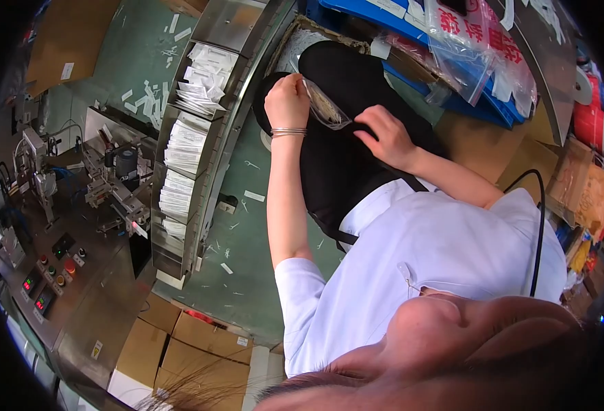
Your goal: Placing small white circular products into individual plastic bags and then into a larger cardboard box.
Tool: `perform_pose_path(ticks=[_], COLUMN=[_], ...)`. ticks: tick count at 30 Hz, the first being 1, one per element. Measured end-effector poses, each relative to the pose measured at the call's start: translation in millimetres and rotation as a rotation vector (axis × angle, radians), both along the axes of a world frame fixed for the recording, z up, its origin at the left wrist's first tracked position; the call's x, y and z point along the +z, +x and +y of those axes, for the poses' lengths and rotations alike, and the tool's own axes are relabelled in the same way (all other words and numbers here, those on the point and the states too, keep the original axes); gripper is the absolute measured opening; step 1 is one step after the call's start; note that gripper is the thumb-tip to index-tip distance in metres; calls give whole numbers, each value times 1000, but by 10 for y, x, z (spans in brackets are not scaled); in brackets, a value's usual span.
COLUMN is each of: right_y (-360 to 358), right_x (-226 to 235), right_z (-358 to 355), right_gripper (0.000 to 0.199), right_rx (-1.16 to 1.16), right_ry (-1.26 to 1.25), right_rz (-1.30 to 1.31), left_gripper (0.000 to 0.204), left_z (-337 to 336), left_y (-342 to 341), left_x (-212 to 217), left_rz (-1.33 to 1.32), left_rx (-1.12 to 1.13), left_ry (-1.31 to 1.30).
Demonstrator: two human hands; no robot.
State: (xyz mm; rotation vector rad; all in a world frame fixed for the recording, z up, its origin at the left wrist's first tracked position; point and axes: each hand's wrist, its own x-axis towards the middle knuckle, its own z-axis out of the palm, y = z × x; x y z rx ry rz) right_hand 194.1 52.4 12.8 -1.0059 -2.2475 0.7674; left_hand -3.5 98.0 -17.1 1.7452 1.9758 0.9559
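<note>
A small clear plastic bag (328, 108) with pale tan contents lies over my black-trousered lap; I cannot make out what is inside. My left hand (288, 103), with silvery bangles at the wrist, is closed on the bag's left edge. Just to the right of the bag's lower corner is my right hand (386, 137), its fingers bent and the thumb apart from them. It appears to hold nothing, and a small gap seems to separate its fingertips from the bag.
At the left, a metal chute (192, 157) holds stacks of white packets in compartments. Beyond it stands a machine (110, 178) with buttons and displays. A blue bin (514, 113) with plastic bags is at the upper right. Cardboard boxes (203, 349) sit below; paper scraps litter the green floor.
</note>
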Motion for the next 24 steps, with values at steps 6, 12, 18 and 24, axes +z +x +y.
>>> perform_pose_path(ticks=[6, 12, 18, 24], right_y=[-96, 3, -7, 21], right_x=[-142, -239, -295, -217], right_z=[79, 126, -60, -27], right_gripper=[12, 12, 9, 10], right_rx=[-108, -65, -49, -133], right_ry=[-59, 9, -48, -84], right_rz=[-190, -194, -131, -141], left_gripper=[7, 11, 17, 17], left_z=[8, 135, 116, -353], left_y=[-10, 20, -54, 252], left_x=[-5, 155, 299, 186], left_rz=[-119, 50, 175, -531], left_rx=[58, -131, -336, 340], left_ry=[-69, -38, -86, -105])
